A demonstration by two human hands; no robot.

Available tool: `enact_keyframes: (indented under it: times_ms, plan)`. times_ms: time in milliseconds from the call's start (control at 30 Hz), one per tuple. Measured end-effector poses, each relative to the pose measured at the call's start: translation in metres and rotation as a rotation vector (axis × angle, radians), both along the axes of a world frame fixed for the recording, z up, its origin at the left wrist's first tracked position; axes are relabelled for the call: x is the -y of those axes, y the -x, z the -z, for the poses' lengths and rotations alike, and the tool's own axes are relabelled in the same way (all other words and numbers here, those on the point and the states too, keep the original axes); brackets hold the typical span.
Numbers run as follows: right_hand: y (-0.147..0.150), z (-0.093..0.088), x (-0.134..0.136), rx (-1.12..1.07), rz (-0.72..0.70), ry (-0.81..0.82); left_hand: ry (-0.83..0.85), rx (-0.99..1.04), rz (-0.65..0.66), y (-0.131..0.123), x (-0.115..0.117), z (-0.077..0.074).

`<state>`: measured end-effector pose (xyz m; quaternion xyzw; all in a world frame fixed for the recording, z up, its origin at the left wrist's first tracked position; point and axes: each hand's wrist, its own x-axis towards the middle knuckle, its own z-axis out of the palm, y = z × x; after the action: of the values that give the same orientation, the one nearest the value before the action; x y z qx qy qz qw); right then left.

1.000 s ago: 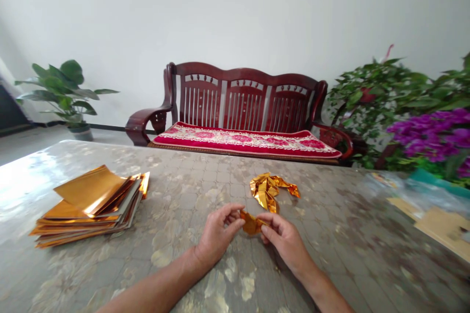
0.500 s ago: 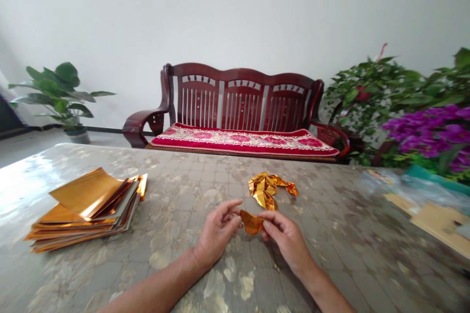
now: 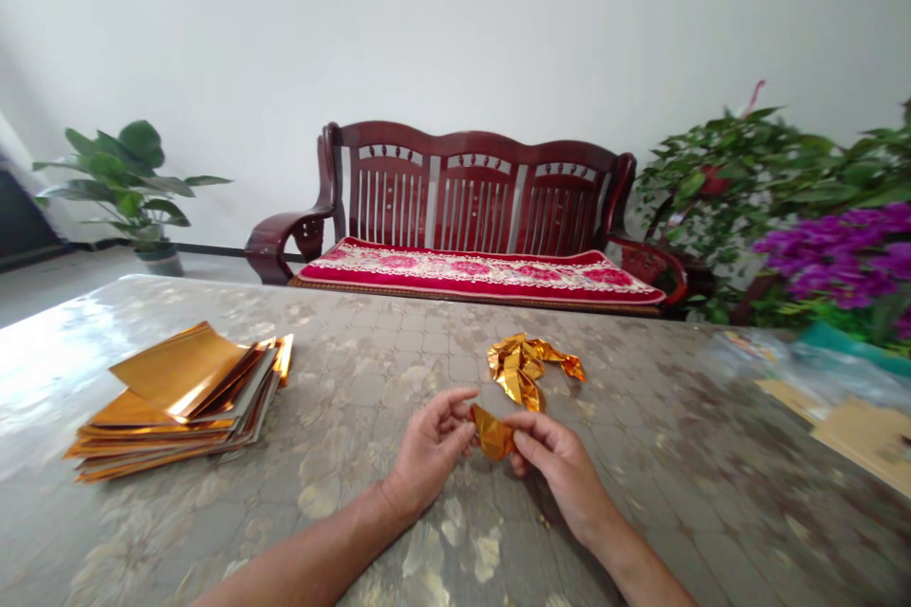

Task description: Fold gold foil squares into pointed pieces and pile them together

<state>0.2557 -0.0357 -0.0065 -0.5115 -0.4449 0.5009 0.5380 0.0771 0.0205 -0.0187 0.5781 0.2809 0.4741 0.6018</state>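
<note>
A small folded piece of gold foil paper (image 3: 492, 433) is held above the table between my two hands. My left hand (image 3: 432, 444) pinches its left end between thumb and fingers, with the index finger stretched out above. Its right end is gripped by my right hand (image 3: 553, 455), the thumb pressed on the near side; the fingertips behind the paper are partly hidden. Just beyond the hands lies a crumpled, folded gold foil shape (image 3: 523, 368) with a curved arm pointing right. To the left sits a loose stack of gold foil sheets (image 3: 177, 365), some showing grey backs.
The table (image 3: 342, 531) has a patterned, glossy cover. At its right edge lie clear plastic wrapping (image 3: 818, 375) and brown cardboard (image 3: 864, 436), near purple flowers (image 3: 840, 251). A wooden bench (image 3: 476, 194) with a red cushion stands behind, and a potted plant (image 3: 139, 185) at the left.
The paper in my hands has turned slightly and shows more of its creased face. My hands stay at its two ends. The whole view has shifted a little, so everything appears slightly further right.
</note>
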Motion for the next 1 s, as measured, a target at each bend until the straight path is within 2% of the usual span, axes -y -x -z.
enact_keyframes:
  times_ms: [367,567,733,1000]
  plan:
    - [0.0,0.008,-0.002,-0.034,-0.036,0.059,-0.161,-0.142,-0.158,0.0,0.001,0.0]
    - [0.006,0.006,-0.001,0.014,0.002,0.037,-0.142,-0.139,-0.161,-0.002,0.0,0.006]
    - [0.006,0.008,-0.002,0.046,0.022,0.019,-0.056,-0.1,-0.129,-0.005,0.0,0.011]
    - [0.007,0.006,-0.003,0.08,0.019,0.024,-0.052,-0.047,-0.138,-0.006,0.0,0.01]
